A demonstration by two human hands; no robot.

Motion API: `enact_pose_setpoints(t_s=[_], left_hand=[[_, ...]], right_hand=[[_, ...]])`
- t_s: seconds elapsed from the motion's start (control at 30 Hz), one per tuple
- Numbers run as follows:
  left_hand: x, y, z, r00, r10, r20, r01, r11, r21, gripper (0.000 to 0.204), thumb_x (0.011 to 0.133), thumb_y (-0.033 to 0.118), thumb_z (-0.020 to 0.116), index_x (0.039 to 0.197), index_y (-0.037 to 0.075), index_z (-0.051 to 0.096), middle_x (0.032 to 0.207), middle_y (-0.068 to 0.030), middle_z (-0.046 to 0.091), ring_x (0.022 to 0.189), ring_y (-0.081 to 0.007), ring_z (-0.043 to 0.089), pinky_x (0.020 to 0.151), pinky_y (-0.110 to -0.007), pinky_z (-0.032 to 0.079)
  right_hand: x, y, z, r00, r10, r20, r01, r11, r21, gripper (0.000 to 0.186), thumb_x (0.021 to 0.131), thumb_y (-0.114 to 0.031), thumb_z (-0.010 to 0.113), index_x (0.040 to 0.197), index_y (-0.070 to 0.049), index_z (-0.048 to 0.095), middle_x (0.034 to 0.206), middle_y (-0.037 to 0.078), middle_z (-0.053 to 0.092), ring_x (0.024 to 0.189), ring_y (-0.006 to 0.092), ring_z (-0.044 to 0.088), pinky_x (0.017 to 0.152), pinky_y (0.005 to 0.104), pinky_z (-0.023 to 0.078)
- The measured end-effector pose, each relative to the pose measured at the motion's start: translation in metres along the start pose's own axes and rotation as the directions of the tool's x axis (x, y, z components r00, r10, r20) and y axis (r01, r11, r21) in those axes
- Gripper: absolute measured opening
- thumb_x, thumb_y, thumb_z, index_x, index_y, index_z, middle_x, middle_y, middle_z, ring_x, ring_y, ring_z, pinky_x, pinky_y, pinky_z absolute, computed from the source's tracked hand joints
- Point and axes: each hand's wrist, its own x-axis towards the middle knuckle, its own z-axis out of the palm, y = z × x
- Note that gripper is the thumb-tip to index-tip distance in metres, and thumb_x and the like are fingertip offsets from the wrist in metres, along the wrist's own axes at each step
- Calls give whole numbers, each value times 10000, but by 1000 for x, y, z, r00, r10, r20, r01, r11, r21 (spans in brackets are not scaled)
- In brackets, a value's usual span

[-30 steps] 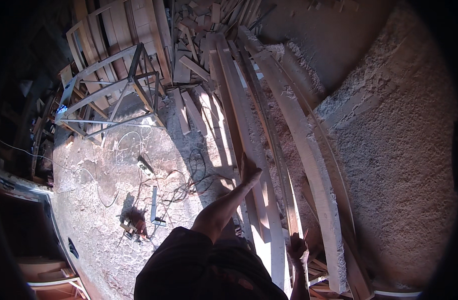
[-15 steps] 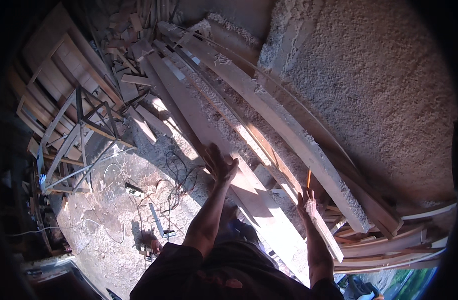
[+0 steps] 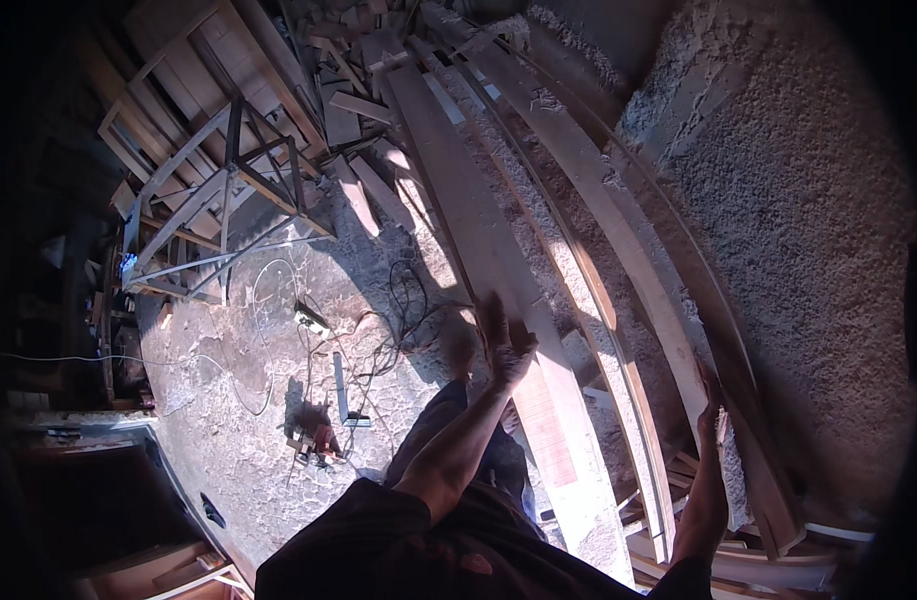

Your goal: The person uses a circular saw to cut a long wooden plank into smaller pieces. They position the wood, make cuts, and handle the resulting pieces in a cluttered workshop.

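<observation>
My left hand [image 3: 504, 345] rests on a wide pale board [image 3: 469, 220], fingers spread on its surface near the left edge. My right hand [image 3: 710, 395] is at the edge of a long rough-edged board [image 3: 619, 220] farther right; its fingers are in shadow and seen edge-on, so their grip is unclear. A narrow plank [image 3: 584, 270] lies lengthwise between these two boards. A darker board [image 3: 764, 480] runs along the right side of the rough one.
A wooden frame [image 3: 234, 170] stands upper left before leaning panels [image 3: 184, 55], beside scattered offcuts [image 3: 349, 105]. Tangled cables [image 3: 409, 310], a metal square [image 3: 341, 390] and a red tool [image 3: 321, 440] lie on the floor. A textured surface [image 3: 809, 230] fills the right. More curved pieces [image 3: 759, 565] lie lower right.
The view swung right, then back partway left. Both my hands have shifted along the boards; my right hand is now at the rough board's edge. The orange pencil seen in it earlier is not distinguishable.
</observation>
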Motion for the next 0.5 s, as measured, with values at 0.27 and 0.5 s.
enact_pose_setpoints(t_s=[0.27,0.5], left_hand=[[20,-15,15,999,-27,-22,27,999,-17,1047,713,174,767,1624,80,261,1667,-215,241,1539,-448,197,1240,-550,205],[65,-33,-3,962,-266,60,264,964,34,1062,782,231,780,1648,126,174,1714,-175,86,1584,-395,38,1250,-580,146]], right_hand=[[23,30,-8,988,-33,151,41,998,-52,538,977,-38,417,1515,-22,427,1459,283,511,1314,438,525,1091,492,437],[47,24,-6,969,-116,216,147,981,-129,542,1005,-129,436,1534,-16,394,1496,283,469,1355,434,484,1123,503,402]])
